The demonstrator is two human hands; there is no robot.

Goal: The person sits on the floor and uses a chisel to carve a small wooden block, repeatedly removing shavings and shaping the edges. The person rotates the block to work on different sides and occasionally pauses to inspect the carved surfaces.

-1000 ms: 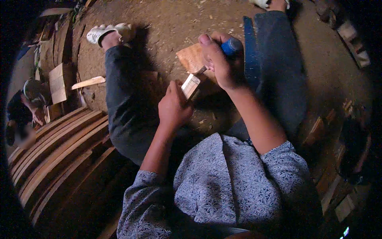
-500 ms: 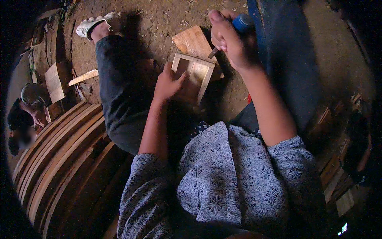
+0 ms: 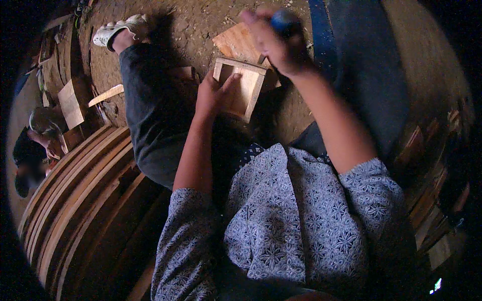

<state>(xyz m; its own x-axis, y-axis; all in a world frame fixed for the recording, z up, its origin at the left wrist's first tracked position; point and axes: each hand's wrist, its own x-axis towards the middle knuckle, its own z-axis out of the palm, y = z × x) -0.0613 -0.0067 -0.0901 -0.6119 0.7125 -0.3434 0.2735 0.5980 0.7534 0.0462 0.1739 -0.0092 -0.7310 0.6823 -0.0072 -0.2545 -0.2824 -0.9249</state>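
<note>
a rectangular pale-wood box (image 3: 246, 93) is clasped by the left hand (image 3: 213, 96), a blue-handled tool (image 3: 284, 21) by the right hand (image 3: 277, 46).

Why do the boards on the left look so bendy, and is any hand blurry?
In the head view, the long boards curve, likely because the fisheye lens bends straight edges; in that head view, the right hand is blurred, while the left hand on the wooden box looks sharper.
</note>
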